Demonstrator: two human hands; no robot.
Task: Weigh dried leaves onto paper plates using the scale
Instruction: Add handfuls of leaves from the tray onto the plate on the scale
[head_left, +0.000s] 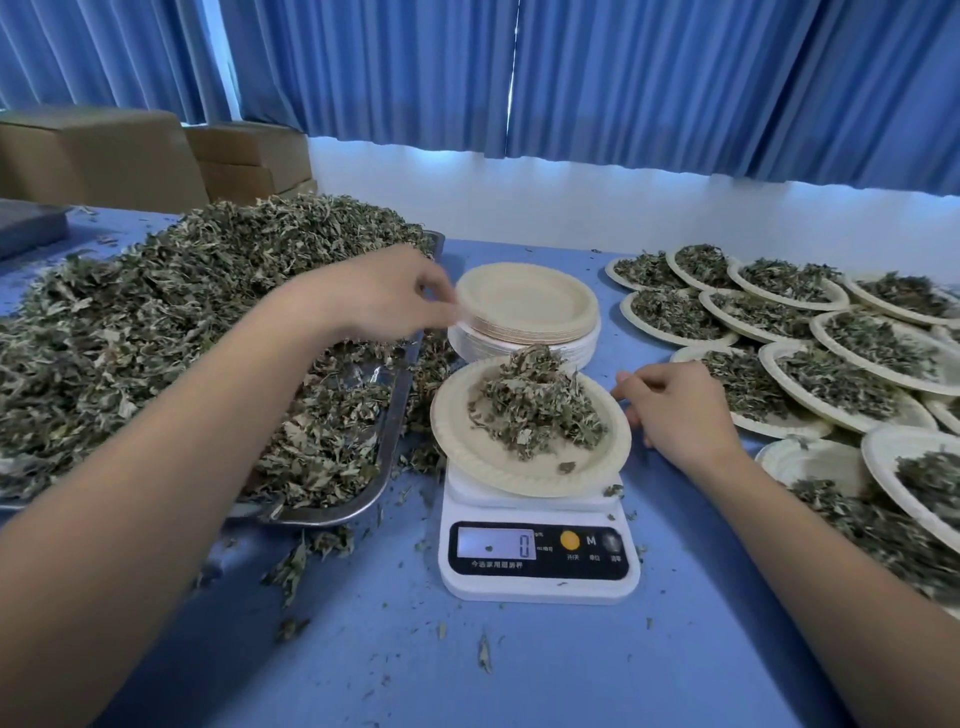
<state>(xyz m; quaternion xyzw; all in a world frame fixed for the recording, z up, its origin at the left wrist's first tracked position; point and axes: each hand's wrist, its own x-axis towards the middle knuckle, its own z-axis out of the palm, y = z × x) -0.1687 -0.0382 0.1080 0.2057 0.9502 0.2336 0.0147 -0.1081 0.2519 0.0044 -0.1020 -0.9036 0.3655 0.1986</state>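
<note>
A white digital scale (538, 558) stands at the table's centre, and its display reads 0. Over its platform is a paper plate (467, 447) heaped with dried leaves (537, 405). My right hand (675, 410) grips that plate's right rim, thumb on top. My left hand (384, 296), blurred, reaches over the tray and pinches the left rim of the top plate of the empty plate stack (524, 306) behind the scale. A metal tray (384, 467) on the left carries a big pile of dried leaves (171, 312).
Several filled paper plates (841, 379) overlap across the right side of the blue table (519, 670). Loose leaf bits lie around the scale and tray. Cardboard boxes (104, 156) stand at the back left under blue curtains.
</note>
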